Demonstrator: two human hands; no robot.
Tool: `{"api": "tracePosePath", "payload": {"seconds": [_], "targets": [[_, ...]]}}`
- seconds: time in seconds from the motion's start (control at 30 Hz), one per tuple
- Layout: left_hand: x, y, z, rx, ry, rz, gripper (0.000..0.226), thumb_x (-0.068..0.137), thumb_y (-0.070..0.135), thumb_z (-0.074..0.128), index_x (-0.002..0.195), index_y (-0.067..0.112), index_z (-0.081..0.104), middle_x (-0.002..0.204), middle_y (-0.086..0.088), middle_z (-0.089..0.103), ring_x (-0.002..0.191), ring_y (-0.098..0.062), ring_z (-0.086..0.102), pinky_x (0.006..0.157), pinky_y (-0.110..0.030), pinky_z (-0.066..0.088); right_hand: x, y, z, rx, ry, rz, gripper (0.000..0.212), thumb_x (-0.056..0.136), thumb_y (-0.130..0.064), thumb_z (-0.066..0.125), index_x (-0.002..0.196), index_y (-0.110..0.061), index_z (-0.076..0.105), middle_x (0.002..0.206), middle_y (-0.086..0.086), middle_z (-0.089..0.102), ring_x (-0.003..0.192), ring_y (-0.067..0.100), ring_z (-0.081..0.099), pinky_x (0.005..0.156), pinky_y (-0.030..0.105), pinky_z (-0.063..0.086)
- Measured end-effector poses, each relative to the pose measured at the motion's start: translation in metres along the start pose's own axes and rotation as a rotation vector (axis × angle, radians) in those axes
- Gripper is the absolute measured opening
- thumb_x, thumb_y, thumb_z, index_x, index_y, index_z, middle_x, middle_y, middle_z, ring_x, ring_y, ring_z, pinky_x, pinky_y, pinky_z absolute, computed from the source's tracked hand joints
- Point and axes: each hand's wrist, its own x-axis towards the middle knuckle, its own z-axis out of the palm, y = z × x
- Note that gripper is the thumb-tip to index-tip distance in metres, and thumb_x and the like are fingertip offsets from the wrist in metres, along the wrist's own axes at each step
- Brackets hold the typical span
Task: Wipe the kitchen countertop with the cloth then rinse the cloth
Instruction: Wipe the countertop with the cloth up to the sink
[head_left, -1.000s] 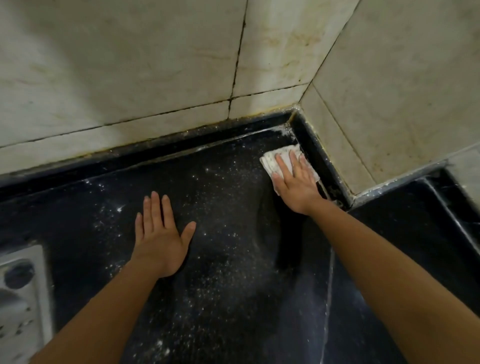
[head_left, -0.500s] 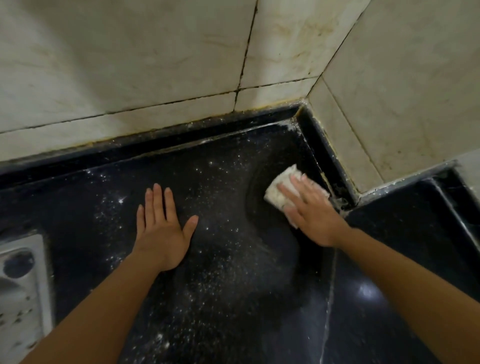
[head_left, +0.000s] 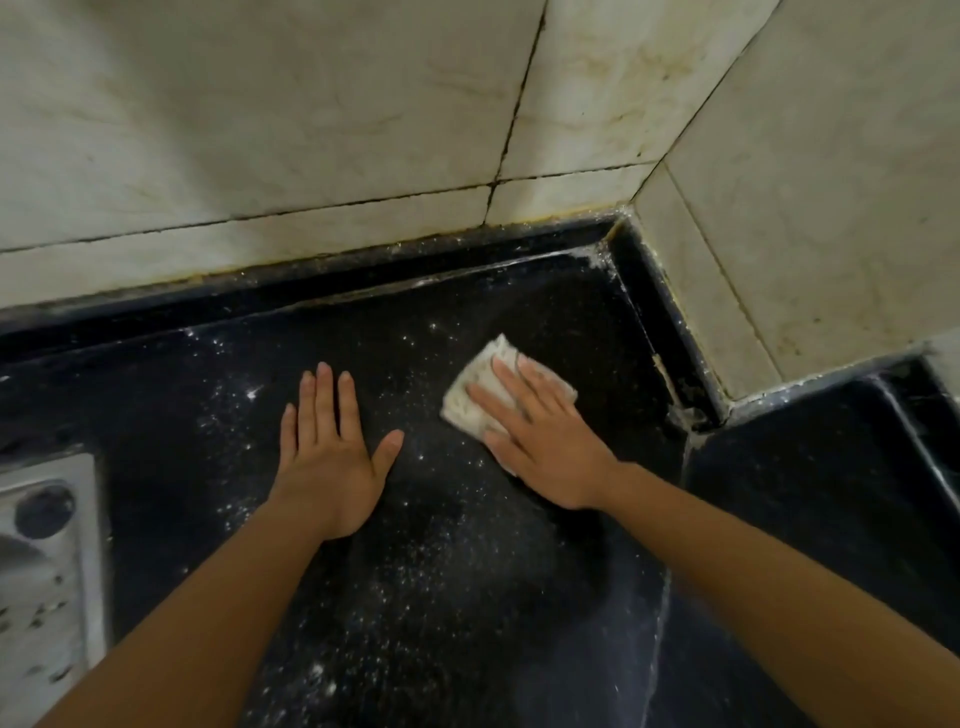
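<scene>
Cloth (head_left: 470, 397), pale and folded, is lying flat on the black countertop (head_left: 519, 613), near the back corner but apart from the raised dark rim (head_left: 467, 262). You are pressing it down with your right hand (head_left: 543, 444), fingers straight and laid across its top, so only its left and far edges are showing. Your left hand (head_left: 327, 460) is resting palm-down on the bare stone beside the cloth, not touching it, with the fingers together and the thumb spread out toward the cloth. White specks (head_left: 431, 551) are lying scattered over the stone around and between both hands. Cream wall tiles (head_left: 311, 130) are running along the back and turning at the right corner. A grey metal fixture (head_left: 47, 582) is sitting at the left edge; what it is cannot be told.
</scene>
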Motion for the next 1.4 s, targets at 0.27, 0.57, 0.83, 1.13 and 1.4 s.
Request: {"api": "tracePosePath", "payload": {"seconds": [0.27, 0.57, 0.83, 1.13, 1.4], "targets": [[0.001, -0.001, 0.003, 0.005, 0.036, 0.003, 0.075, 0.092, 0.061, 0.004, 0.133, 0.013, -0.038, 0.138, -0.006, -0.047, 0.129, -0.019, -0.043, 0.109, -0.037, -0.022, 0.036, 0.082, -0.036, 0.073, 0.146, 0.557, 0.055, 0.102, -0.048, 0.016, 0.152, -0.034, -0.001, 0.161, 0.006, -0.013, 0.147, 0.025, -0.016, 0.118, 0.036, -0.011], [0.001, 0.001, 0.003, -0.004, 0.04, -0.014, 0.076, 0.093, 0.06, 0.007, 0.134, 0.014, -0.037, 0.137, -0.005, -0.047, 0.131, -0.018, -0.041, 0.112, -0.038, -0.02, 0.096, -0.016, -0.015, 0.123, 0.161, 0.373, 0.056, 0.101, -0.05, 0.015, 0.15, -0.039, -0.012, 0.159, 0.006, -0.021, 0.144, 0.029, -0.022, 0.115, 0.043, -0.014], [0.001, -0.001, 0.002, 0.002, 0.035, -0.004, 0.075, 0.093, 0.06, 0.006, 0.132, 0.015, -0.038, 0.139, -0.005, -0.047, 0.129, -0.018, -0.042, 0.111, -0.037, -0.021, 0.05, 0.04, -0.02, -0.155, 0.098, 0.017, 0.056, 0.098, -0.045, 0.012, 0.152, -0.032, 0.016, 0.16, 0.011, 0.01, 0.148, 0.031, 0.002, 0.12, 0.043, 0.0], [0.001, -0.001, 0.005, 0.009, 0.055, -0.002, 0.076, 0.093, 0.059, 0.004, 0.136, 0.012, -0.037, 0.141, -0.008, -0.046, 0.131, -0.02, -0.041, 0.11, -0.037, -0.022, 0.114, -0.002, -0.013, 0.048, 0.224, 0.661, 0.06, 0.101, -0.041, 0.011, 0.15, -0.026, -0.019, 0.157, 0.02, -0.017, 0.145, 0.038, -0.015, 0.118, 0.049, -0.007], [0.003, 0.0, 0.006, 0.019, 0.049, -0.019, 0.078, 0.092, 0.062, 0.006, 0.137, 0.014, -0.036, 0.136, -0.003, -0.048, 0.134, -0.018, -0.038, 0.113, -0.038, -0.019, 0.07, -0.021, -0.017, 0.009, 0.035, 0.0, 0.051, 0.103, -0.044, 0.023, 0.149, -0.046, 0.002, 0.161, -0.002, -0.01, 0.147, 0.019, -0.015, 0.117, 0.036, -0.011]]}}
